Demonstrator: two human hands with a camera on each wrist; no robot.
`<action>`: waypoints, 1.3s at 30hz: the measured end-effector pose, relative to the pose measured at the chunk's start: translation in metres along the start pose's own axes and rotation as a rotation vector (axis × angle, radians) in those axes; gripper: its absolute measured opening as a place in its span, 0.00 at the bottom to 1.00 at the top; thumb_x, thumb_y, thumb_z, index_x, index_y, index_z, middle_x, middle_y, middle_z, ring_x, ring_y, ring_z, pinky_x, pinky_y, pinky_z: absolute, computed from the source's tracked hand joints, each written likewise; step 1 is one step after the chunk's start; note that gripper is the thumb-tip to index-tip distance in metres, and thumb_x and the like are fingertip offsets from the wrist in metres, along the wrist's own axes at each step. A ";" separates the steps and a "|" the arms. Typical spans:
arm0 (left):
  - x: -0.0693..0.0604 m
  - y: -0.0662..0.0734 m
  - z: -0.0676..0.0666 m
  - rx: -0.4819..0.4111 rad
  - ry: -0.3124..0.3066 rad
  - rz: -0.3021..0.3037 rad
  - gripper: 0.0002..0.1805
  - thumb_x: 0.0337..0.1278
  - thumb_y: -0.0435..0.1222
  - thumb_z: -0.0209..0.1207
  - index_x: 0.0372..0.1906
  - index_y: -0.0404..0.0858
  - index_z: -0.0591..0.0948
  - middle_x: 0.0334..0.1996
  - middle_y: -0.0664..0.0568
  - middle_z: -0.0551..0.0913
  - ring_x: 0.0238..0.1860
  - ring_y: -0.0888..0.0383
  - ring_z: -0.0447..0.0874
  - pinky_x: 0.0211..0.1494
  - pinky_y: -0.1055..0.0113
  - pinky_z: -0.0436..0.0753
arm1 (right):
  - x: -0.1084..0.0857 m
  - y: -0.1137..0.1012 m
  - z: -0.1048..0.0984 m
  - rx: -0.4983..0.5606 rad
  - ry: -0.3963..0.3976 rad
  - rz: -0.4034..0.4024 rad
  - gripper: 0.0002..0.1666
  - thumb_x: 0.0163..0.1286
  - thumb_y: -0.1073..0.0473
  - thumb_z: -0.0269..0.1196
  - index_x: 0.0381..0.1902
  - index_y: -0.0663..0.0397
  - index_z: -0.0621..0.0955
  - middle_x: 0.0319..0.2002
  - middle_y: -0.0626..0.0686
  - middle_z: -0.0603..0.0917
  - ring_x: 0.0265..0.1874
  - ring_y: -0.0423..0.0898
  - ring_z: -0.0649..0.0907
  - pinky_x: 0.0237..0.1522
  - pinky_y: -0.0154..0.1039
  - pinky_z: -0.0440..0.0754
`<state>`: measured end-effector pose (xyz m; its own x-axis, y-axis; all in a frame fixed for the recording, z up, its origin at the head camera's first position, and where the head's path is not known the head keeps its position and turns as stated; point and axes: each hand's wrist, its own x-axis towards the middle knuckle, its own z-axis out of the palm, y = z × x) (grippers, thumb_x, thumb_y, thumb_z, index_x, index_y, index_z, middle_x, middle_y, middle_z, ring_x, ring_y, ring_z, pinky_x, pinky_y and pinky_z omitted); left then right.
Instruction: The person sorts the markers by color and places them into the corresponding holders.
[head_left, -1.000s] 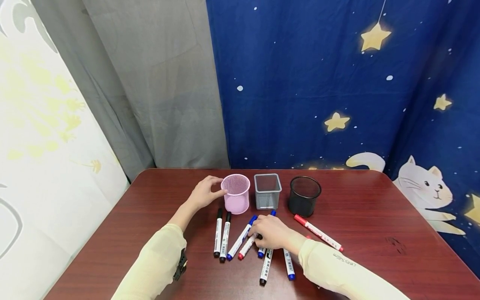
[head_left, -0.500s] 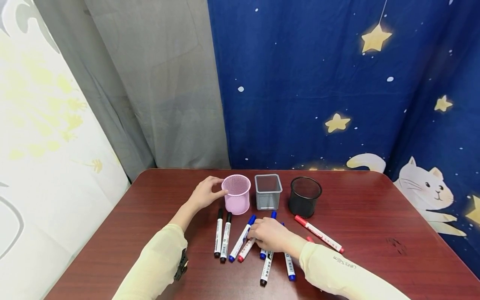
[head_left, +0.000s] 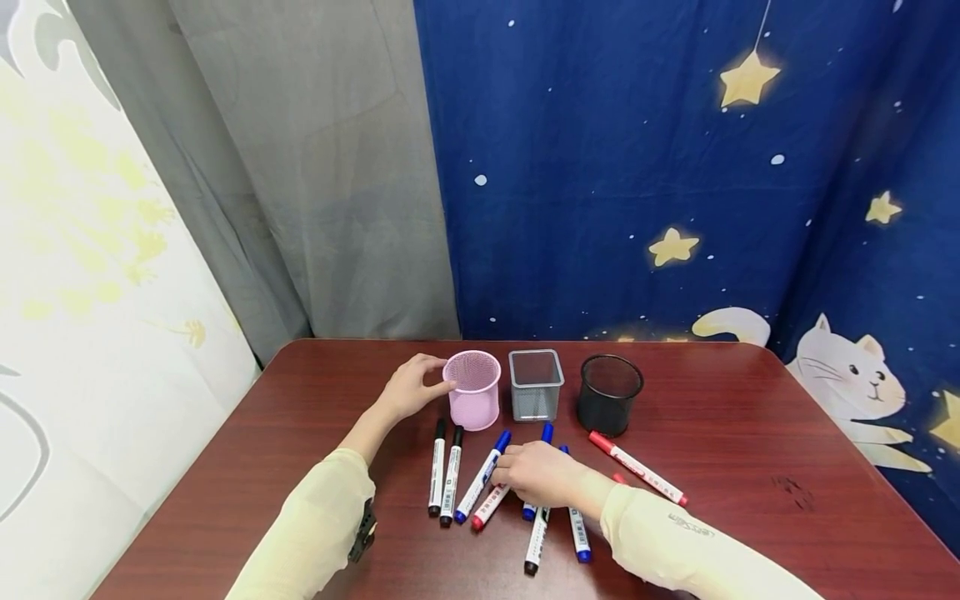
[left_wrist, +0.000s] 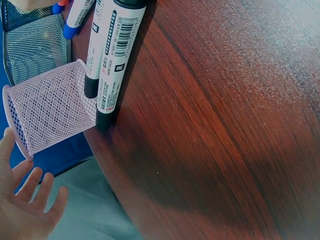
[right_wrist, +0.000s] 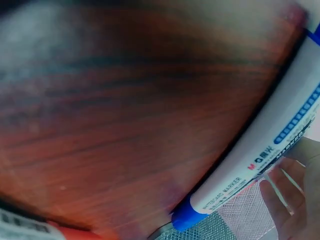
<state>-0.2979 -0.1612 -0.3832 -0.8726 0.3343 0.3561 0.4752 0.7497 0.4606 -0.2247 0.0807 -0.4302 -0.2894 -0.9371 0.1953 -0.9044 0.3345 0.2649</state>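
head view has the blue curtain [head_left: 570, 167] as its largest part, with the brown table [head_left: 727, 433] below, its surface looking smooth enough for a round barrel to roll.

three mesh cups stand upright in a row, apart from one another: the pink cup [head_left: 476, 410], the grey square cup [head_left: 534, 402] and the black cup [head_left: 606, 412]. the pink cup is probably light and fairly stiff, with thin walls that could dent under a hard squeeze; the rolled rim looks like the firmest place to steady it, and a nudge would likely slide it. the left hand [head_left: 411, 387] is there already, fingers loose and spread, thumb and forefinger at the rim without wrapping the cup.

the right hand [head_left: 543, 473] is bent over the upper part of the red marker [head_left: 491, 506], which lies slantwise before the grey square cup, its short red end sticking out toward the person. the fingers seem to pinch it, but the contact is hidden; in the right wrist view a blue-capped marker [right_wrist: 257, 140] covers that spot, and whether the held end is off the wood i cannot tell.

the red marker should be light, rigid and hardly fragile, its glossy barrel a little slippery. thumb and fingertip across the middle of the barrel would balance it best; holding only the cap risks pulling it loose. the neighbours lie close, so a narrow pinch suits.
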 end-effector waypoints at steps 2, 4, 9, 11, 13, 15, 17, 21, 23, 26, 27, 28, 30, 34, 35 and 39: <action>-0.001 0.000 0.000 -0.003 0.000 0.000 0.25 0.44 0.44 0.63 0.47 0.32 0.78 0.44 0.44 0.76 0.47 0.50 0.72 0.50 0.56 0.69 | -0.003 0.001 0.000 0.026 0.027 -0.002 0.10 0.53 0.60 0.61 0.36 0.43 0.79 0.31 0.40 0.77 0.33 0.38 0.74 0.30 0.30 0.72; -0.001 0.001 0.000 -0.006 0.000 0.002 0.25 0.44 0.44 0.63 0.47 0.32 0.78 0.44 0.43 0.76 0.47 0.50 0.73 0.50 0.56 0.69 | -0.006 0.002 -0.003 0.068 0.076 -0.002 0.11 0.53 0.60 0.62 0.36 0.43 0.78 0.31 0.40 0.76 0.32 0.37 0.74 0.30 0.30 0.72; -0.002 0.002 -0.002 -0.006 0.003 -0.003 0.24 0.44 0.44 0.63 0.47 0.33 0.78 0.44 0.44 0.76 0.47 0.50 0.73 0.50 0.56 0.69 | -0.012 0.005 -0.013 0.220 0.238 0.026 0.13 0.50 0.60 0.63 0.36 0.43 0.76 0.29 0.39 0.73 0.29 0.33 0.71 0.27 0.26 0.69; -0.002 0.003 -0.002 -0.006 0.005 -0.005 0.24 0.44 0.44 0.63 0.47 0.33 0.78 0.44 0.44 0.76 0.47 0.50 0.73 0.50 0.56 0.69 | -0.013 0.006 -0.019 0.282 0.273 0.064 0.13 0.50 0.59 0.63 0.36 0.44 0.77 0.28 0.39 0.73 0.28 0.32 0.70 0.28 0.24 0.68; -0.002 0.003 -0.002 -0.004 0.005 0.000 0.24 0.44 0.43 0.63 0.47 0.33 0.78 0.44 0.44 0.76 0.46 0.50 0.73 0.49 0.56 0.69 | -0.014 0.008 -0.023 0.360 0.317 0.114 0.13 0.50 0.60 0.63 0.36 0.45 0.77 0.28 0.39 0.73 0.27 0.32 0.71 0.28 0.23 0.67; -0.002 0.003 -0.002 -0.006 0.004 0.000 0.24 0.45 0.43 0.63 0.47 0.33 0.78 0.44 0.44 0.76 0.46 0.50 0.73 0.49 0.56 0.69 | -0.014 0.010 -0.028 0.464 0.359 0.177 0.13 0.50 0.61 0.63 0.36 0.46 0.78 0.28 0.39 0.75 0.27 0.34 0.73 0.29 0.26 0.70; -0.002 0.004 -0.002 -0.006 0.005 -0.001 0.24 0.45 0.43 0.63 0.46 0.33 0.78 0.44 0.44 0.76 0.46 0.50 0.73 0.49 0.56 0.70 | -0.015 0.012 -0.033 0.591 0.405 0.230 0.14 0.50 0.62 0.63 0.37 0.47 0.78 0.29 0.39 0.77 0.27 0.36 0.76 0.30 0.29 0.73; -0.002 0.004 -0.003 -0.012 0.004 -0.005 0.24 0.44 0.43 0.63 0.46 0.32 0.78 0.43 0.44 0.76 0.45 0.49 0.74 0.48 0.56 0.70 | -0.015 0.016 -0.047 0.796 0.430 0.349 0.14 0.53 0.64 0.64 0.39 0.50 0.77 0.31 0.42 0.80 0.31 0.39 0.79 0.33 0.35 0.77; -0.002 0.005 -0.003 -0.011 0.004 -0.006 0.24 0.44 0.43 0.63 0.46 0.32 0.78 0.44 0.44 0.76 0.45 0.49 0.74 0.48 0.56 0.70 | -0.014 0.017 -0.059 0.866 0.435 0.400 0.14 0.54 0.66 0.64 0.39 0.53 0.77 0.32 0.46 0.80 0.31 0.41 0.79 0.33 0.37 0.78; -0.002 0.004 -0.003 -0.011 0.003 -0.006 0.25 0.44 0.44 0.63 0.47 0.32 0.78 0.44 0.44 0.76 0.45 0.49 0.74 0.48 0.56 0.70 | -0.012 0.017 -0.078 0.932 0.447 0.478 0.14 0.53 0.68 0.63 0.39 0.57 0.77 0.32 0.50 0.80 0.31 0.44 0.80 0.32 0.40 0.78; -0.002 0.004 -0.003 -0.011 0.002 -0.006 0.25 0.44 0.44 0.63 0.47 0.32 0.78 0.44 0.44 0.76 0.45 0.49 0.74 0.48 0.56 0.70 | -0.011 0.017 -0.084 0.952 0.451 0.500 0.14 0.53 0.69 0.63 0.39 0.59 0.77 0.32 0.52 0.80 0.31 0.46 0.80 0.32 0.40 0.78; -0.002 0.004 -0.002 -0.012 0.003 -0.005 0.25 0.44 0.44 0.63 0.46 0.32 0.78 0.44 0.43 0.76 0.45 0.49 0.74 0.48 0.56 0.70 | -0.010 0.018 -0.088 0.971 0.452 0.523 0.14 0.53 0.69 0.63 0.40 0.60 0.77 0.32 0.52 0.80 0.30 0.47 0.80 0.32 0.40 0.78; -0.002 0.004 -0.002 -0.013 0.004 -0.003 0.25 0.44 0.43 0.63 0.47 0.32 0.78 0.44 0.43 0.76 0.45 0.49 0.74 0.48 0.56 0.70 | -0.007 0.020 -0.094 0.994 0.457 0.565 0.14 0.54 0.69 0.63 0.40 0.60 0.77 0.32 0.53 0.80 0.30 0.47 0.80 0.33 0.40 0.78; -0.002 0.003 -0.002 -0.014 0.004 -0.004 0.25 0.44 0.43 0.63 0.47 0.32 0.78 0.44 0.43 0.76 0.45 0.49 0.74 0.48 0.56 0.70 | -0.001 0.026 -0.098 1.030 0.494 0.628 0.13 0.55 0.69 0.62 0.40 0.63 0.77 0.33 0.55 0.80 0.32 0.49 0.80 0.34 0.40 0.77; -0.002 0.003 -0.002 -0.012 0.003 -0.007 0.24 0.44 0.43 0.63 0.47 0.32 0.78 0.44 0.44 0.76 0.45 0.50 0.74 0.48 0.56 0.70 | 0.001 0.027 -0.098 1.040 0.511 0.638 0.14 0.55 0.70 0.62 0.41 0.65 0.77 0.34 0.56 0.80 0.34 0.50 0.80 0.35 0.40 0.77; -0.001 0.003 -0.001 -0.007 -0.001 -0.010 0.24 0.44 0.44 0.63 0.46 0.33 0.78 0.44 0.44 0.76 0.45 0.50 0.74 0.48 0.56 0.70 | 0.008 0.034 -0.100 1.064 0.561 0.691 0.15 0.54 0.71 0.62 0.41 0.68 0.76 0.35 0.60 0.80 0.36 0.52 0.80 0.37 0.41 0.77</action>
<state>-0.2954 -0.1602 -0.3812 -0.8775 0.3269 0.3508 0.4670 0.7490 0.4700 -0.2270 0.0943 -0.3252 -0.8377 -0.3641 0.4071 -0.5055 0.2349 -0.8302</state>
